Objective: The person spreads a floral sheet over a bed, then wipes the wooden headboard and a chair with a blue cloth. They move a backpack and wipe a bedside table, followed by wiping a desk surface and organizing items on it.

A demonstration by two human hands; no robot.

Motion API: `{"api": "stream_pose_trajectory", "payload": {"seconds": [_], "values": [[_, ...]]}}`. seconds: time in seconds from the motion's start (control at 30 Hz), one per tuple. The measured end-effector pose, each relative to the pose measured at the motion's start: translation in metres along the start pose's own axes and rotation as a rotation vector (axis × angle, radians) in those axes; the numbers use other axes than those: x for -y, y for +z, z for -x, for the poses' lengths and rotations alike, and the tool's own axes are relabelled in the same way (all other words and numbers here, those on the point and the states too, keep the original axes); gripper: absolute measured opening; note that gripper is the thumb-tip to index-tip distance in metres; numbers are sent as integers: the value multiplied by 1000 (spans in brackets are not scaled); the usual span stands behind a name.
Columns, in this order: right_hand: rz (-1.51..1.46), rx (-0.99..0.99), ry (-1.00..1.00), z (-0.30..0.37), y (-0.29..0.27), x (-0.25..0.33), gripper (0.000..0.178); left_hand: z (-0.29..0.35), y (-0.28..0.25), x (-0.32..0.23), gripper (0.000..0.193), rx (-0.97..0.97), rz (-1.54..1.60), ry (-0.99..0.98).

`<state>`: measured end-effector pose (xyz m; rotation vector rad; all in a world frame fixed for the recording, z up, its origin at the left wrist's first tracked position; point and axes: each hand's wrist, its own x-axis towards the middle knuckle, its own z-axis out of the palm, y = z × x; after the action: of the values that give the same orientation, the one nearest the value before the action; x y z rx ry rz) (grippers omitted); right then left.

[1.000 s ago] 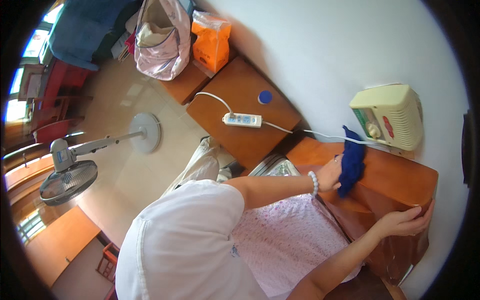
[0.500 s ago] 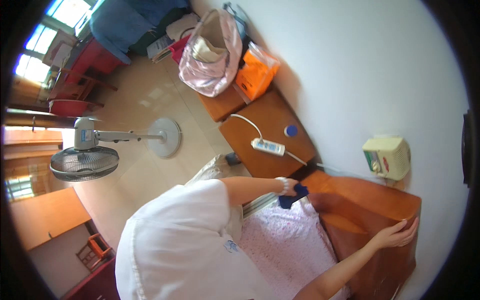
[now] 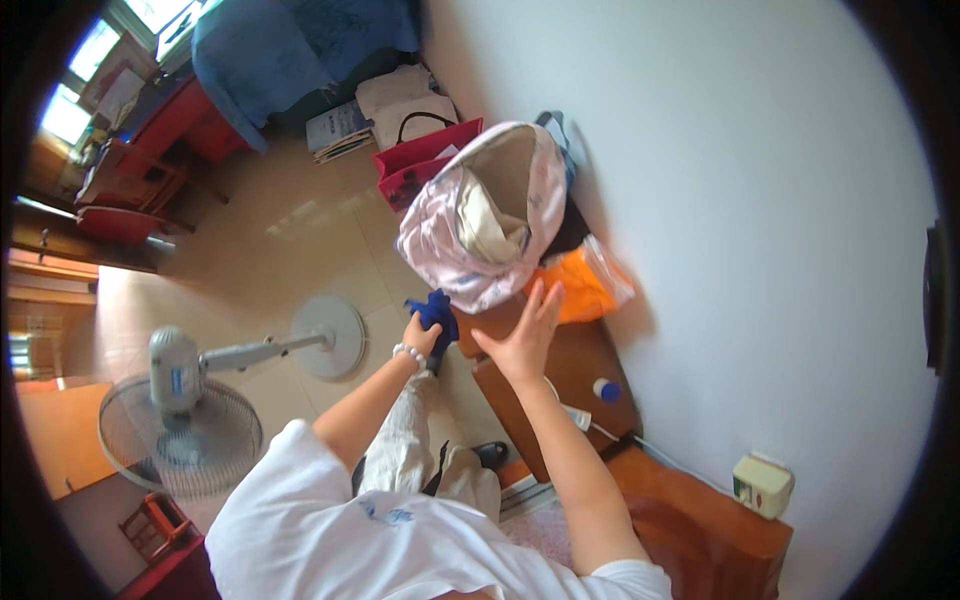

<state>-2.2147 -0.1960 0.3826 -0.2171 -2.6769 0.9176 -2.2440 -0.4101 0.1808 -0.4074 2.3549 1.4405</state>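
A dark blue cloth [image 3: 436, 314] is bunched in my left hand [image 3: 422, 336], which wears a bead bracelet and is closed on it. My right hand [image 3: 522, 338] hovers over the wooden cabinet [image 3: 560, 372], fingers spread, with nothing in it. Just beyond both hands sits an open pink backpack [image 3: 485, 215] with pale fabric inside. An orange plastic bag [image 3: 582, 285] lies beside the backpack, close to my right fingertips. Near my right forearm, a round container with a blue lid [image 3: 606, 390] and a partly hidden white power strip [image 3: 577, 415] rest on the cabinet.
A white standing fan [image 3: 180, 425] is on the left, its round base [image 3: 328, 337] on the tiled floor. A red tote bag [image 3: 428, 160] stands beyond the backpack. The wooden headboard [image 3: 690, 540] and a cream wall box [image 3: 763, 485] are at lower right.
My right hand has left the headboard edge and moved over the cabinet. The left hand has carried the blue cloth from the bedside toward the backpack. The view has shifted too.
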Motion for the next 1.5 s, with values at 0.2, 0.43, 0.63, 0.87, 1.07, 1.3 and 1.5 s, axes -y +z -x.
{"api": "stream_pose_trajectory", "payload": {"seconds": [0.2,0.43,0.63,0.87,1.07,1.3,1.5], "values": [[327,-69,592,-188,76,-68,137,-51,-33,8,43,29,203,-93],[40,-62,403,-208,105,-175,90,-83,-70,16,38,38,159,-132],[406,-96,310,-208,119,-189,47,-88,-84,6,42,28,149,-131],[516,-27,248,-193,120,-181,84,-75,-65,5,38,31,248,-51],[534,53,350,-188,118,-179,91,-78,-34,17,41,144,295,-63],[581,-72,411,-116,-5,-119,99,-57,-20,-44,44,249,255,18],[610,182,465,-43,-44,-196,63,-42,23,-47,47,464,210,45]]}}
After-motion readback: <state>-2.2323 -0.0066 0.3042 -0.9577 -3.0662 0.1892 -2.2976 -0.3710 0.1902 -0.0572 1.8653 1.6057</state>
